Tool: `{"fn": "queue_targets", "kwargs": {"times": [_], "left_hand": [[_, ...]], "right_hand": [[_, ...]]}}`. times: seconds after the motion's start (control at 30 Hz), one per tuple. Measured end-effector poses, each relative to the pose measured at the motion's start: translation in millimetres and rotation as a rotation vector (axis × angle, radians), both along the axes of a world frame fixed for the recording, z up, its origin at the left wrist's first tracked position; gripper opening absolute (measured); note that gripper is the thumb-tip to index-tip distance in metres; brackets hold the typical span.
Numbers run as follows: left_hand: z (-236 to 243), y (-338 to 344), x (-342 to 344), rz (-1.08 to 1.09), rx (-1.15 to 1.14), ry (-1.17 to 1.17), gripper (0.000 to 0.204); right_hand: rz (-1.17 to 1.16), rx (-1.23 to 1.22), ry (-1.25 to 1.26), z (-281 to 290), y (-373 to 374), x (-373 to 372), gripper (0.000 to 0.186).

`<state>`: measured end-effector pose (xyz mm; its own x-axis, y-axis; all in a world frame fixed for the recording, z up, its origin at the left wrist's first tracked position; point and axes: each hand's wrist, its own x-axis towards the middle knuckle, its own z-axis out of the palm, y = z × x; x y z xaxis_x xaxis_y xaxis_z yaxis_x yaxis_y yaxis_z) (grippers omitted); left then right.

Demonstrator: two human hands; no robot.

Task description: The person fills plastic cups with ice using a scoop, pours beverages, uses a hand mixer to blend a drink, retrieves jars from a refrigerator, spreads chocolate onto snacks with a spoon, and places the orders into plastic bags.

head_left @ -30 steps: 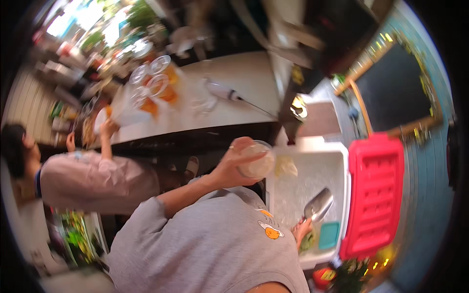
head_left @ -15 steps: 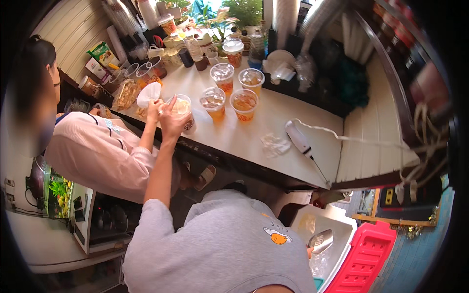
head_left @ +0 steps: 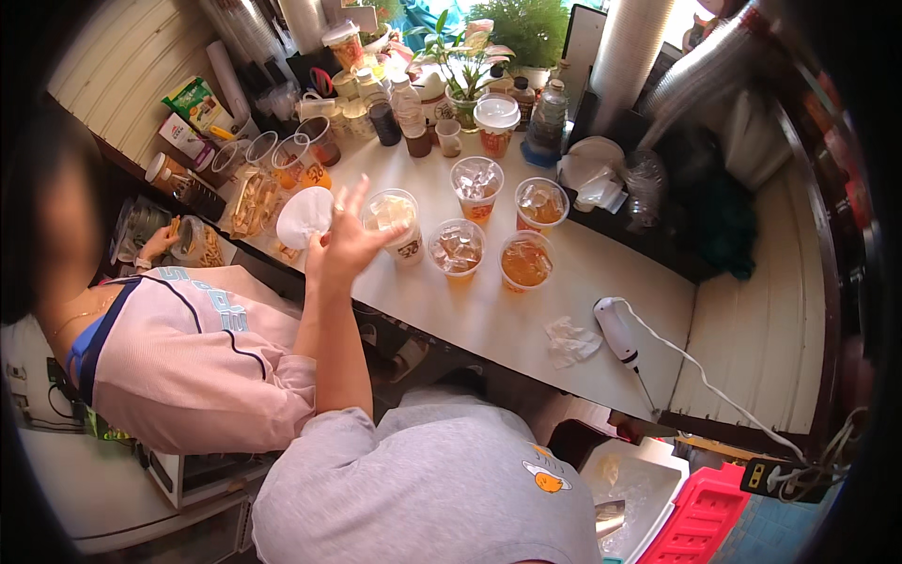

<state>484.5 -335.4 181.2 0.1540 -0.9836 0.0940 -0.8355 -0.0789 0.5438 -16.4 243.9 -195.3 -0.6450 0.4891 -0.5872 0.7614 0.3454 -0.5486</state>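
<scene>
My left hand (head_left: 349, 235) reaches over the counter with its fingers spread, beside a clear printed cup (head_left: 406, 246) with pale contents. One finger reaches over the cup's rim; whether it touches is unclear. Just left of it, a co-worker's hand (head_left: 319, 246) is at a white round disc-like thing (head_left: 305, 218). Several clear cups with amber drink and ice, one of them a front cup (head_left: 527, 263), stand to the right. My right hand is hidden behind my body. Near it, a metal scoop (head_left: 609, 517) lies in the ice of a white cool box (head_left: 648, 461).
A white hand mixer (head_left: 615, 331) with a cord and a crumpled tissue (head_left: 571, 341) lie on the right of the counter (head_left: 479, 324). Bottles, plants and a lidded cup (head_left: 496, 122) line the back. The co-worker in pink (head_left: 207, 367) stands close on my left.
My view has shifted. My left hand's fingers have spread beside the pale cup. The fingers at the scoop handle are out of sight now. The co-worker's other hand shows beside a bag at the left.
</scene>
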Motion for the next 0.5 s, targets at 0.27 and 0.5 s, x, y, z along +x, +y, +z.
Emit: {"fn": "queue_targets", "kwargs": {"times": [0.27, 0.5], "left_hand": [[-4.9, -179.8, 150.8, 0.793, 0.023, -0.143, 0.116], [-69.9, -216.4, 207.4, 0.864, 0.182, -0.27, 0.123]], "right_hand": [[0.094, 0.151, -0.067, 25.2, -24.1, 11.9, 0.037], [0.12, 0.244, -0.155, 42.5, -32.4, 22.1, 0.033]]}}
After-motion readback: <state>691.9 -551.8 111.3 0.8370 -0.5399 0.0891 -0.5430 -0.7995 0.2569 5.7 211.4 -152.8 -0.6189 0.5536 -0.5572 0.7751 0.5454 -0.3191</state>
